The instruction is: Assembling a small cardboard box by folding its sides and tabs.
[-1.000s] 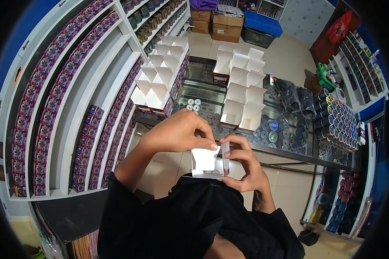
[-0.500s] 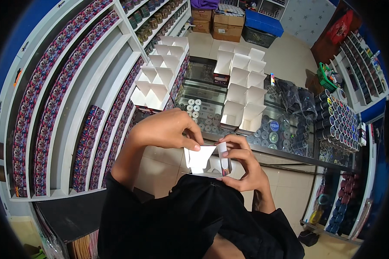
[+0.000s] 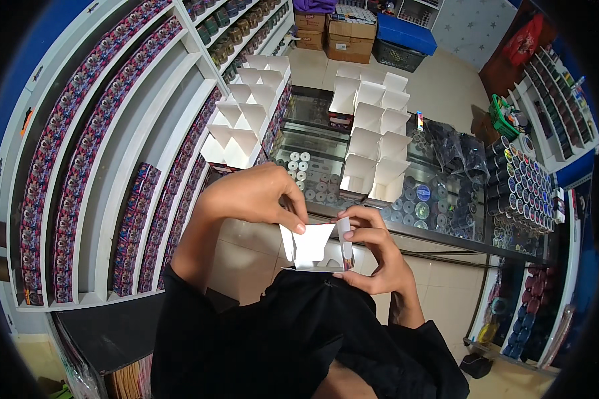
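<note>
From where I stand, the small white box (image 3: 315, 245) is just beyond the black top (image 3: 306, 326), held in both hands. Its open side faces up, and its near edge runs left to right; I can't make out a clearly longer axis.

The right hand (image 3: 383, 259) is on the box's right, fingers curled around the narrow side flap (image 3: 347, 249) and pinching it, so the box lies leftward from them. The left hand (image 3: 253, 198) comes in at the box's far left corner, thumb pressed to the panel and seemingly pinching it, though the fingers behind the thumb are partly hidden. From those fingertips the box lies rightward and nearer the body. Both hands touch it, so neither is nearer.

Beyond the box is the glass desk (image 3: 303, 136), with open cartons (image 3: 358, 143) beyond the box and slightly right, and stacked spools (image 3: 522, 189) well to its right.
</note>
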`<action>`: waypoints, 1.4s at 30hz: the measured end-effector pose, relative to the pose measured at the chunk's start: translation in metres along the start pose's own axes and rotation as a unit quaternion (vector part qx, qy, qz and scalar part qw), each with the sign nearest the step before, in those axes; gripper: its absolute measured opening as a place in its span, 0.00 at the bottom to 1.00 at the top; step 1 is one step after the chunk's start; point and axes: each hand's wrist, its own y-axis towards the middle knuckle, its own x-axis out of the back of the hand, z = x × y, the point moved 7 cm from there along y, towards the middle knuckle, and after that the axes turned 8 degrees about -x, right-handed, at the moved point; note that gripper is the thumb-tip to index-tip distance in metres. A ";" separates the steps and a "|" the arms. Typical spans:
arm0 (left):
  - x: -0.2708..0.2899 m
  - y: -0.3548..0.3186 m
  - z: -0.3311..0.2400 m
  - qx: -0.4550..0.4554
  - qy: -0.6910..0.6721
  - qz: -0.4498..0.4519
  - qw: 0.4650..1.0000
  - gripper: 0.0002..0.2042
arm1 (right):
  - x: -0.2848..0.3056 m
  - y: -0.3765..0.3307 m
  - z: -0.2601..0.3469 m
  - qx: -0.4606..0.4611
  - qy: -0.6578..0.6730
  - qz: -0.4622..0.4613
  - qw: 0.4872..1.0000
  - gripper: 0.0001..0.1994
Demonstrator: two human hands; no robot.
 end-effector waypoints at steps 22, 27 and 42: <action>-0.023 -0.004 0.040 -0.125 -0.314 -0.095 0.936 0.27 | 0.016 -0.004 -0.024 -0.037 0.034 -0.114 0.992 0.39; -0.033 -0.014 0.034 -0.182 -0.315 -0.215 0.906 0.30 | 0.018 -0.005 -0.019 0.007 -0.011 -0.097 0.995 0.41; -0.017 -0.027 -0.031 -0.132 0.127 -0.068 0.981 0.39 | -0.008 -0.001 0.003 0.047 -0.140 -0.049 0.988 0.32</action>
